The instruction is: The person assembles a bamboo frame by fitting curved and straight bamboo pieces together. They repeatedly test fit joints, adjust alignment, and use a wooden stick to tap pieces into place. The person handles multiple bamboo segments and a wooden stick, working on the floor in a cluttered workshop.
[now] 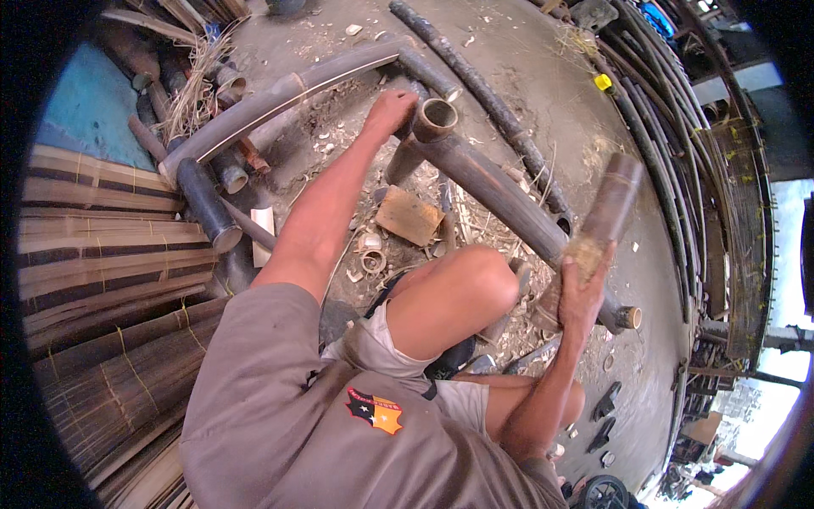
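Note:
My right hand is wrapped round a thick brown bamboo length, held tilted above the right end of a bamboo frame. A pale, frayed patch shows on this length just beyond my fingers, and it is slightly blurred. My left hand is closed beside the upright bamboo stub at the frame's far corner; what its fingers hold is hidden. From that stub a dark bamboo rail slopes down to the right, passing under the held length. Another bamboo rail, split along its edge, reaches left to a dark bamboo leg.
A wooden block and cut bamboo rings lie among shavings before my bent knee. Slatted bamboo panels are stacked at the left. A long pole lies beyond the frame; more poles line the right.

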Demonstrator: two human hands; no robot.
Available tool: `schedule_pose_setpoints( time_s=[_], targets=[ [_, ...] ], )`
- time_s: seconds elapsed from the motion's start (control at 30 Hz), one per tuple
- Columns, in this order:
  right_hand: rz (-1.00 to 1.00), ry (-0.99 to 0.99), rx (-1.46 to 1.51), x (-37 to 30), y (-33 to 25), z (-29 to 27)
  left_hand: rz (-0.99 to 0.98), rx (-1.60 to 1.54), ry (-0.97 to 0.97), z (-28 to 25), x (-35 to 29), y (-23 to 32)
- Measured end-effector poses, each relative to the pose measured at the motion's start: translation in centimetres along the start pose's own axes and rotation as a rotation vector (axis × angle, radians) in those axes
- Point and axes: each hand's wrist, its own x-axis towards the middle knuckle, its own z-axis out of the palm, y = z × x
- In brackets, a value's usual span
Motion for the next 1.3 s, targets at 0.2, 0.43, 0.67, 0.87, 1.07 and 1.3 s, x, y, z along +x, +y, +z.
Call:
schedule_pose_setpoints(
  time_s=[0.2,0.43,0.67,0.87,1.07,1.3],
  targets=[
    [-0.032,-0.204,-0.072,1.1,2.5,3.7,0.112,0.173,-0.023,-0.5,0.8,-0.6],
    [-0.12,0.014,0.229,1.9,-1.3,0.7,0.17,0.247,0.007,-1.5,0.6,-1.3],
    [-0.099,-0.191,-0.036,3.2,0.6,4.0,-0.002,0.33,-0.107,1.4,4.1,1.5],
    [-0.118,-0.155,-0.141,5.9,2.5,6.0,-0.186,0.376,-0.08,6.8,8.7,1.3],
    [-0.274,-0.219,-0.146,9.7,3.6,5.5,-0.209,0.358,-0.035,6.9,10.5,0.8],
    [-0.08,-0.072,-0.123,8.7,3.3,1.8,-0.006,0.67,-0.166,5.8,9.3,1.2]
  ],
)
